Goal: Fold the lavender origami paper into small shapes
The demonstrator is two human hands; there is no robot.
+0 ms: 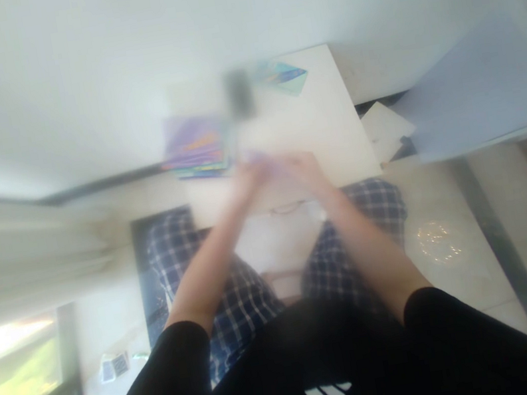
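Note:
My left hand [252, 174] and my right hand [302, 165] meet over the near part of a white table [327, 126]. Between them is a thin purple sheet [271, 166], blurred, with the fingers of both hands closed on its sides. Left of my hands lies a stack of colourful purple booklets or packets [197, 144], its edges showing several layers. A blue-green flat packet [288, 77] rests at the table's far side. A dark grey object [239, 93], too blurred to name, is beyond my hands.
A white wall [233, 14] stands behind the table. A large grey-blue panel [482, 86] is at the right, near a white angular piece [386, 130]. Small cards [114, 367] lie on the floor at lower left, beside a window [18, 393].

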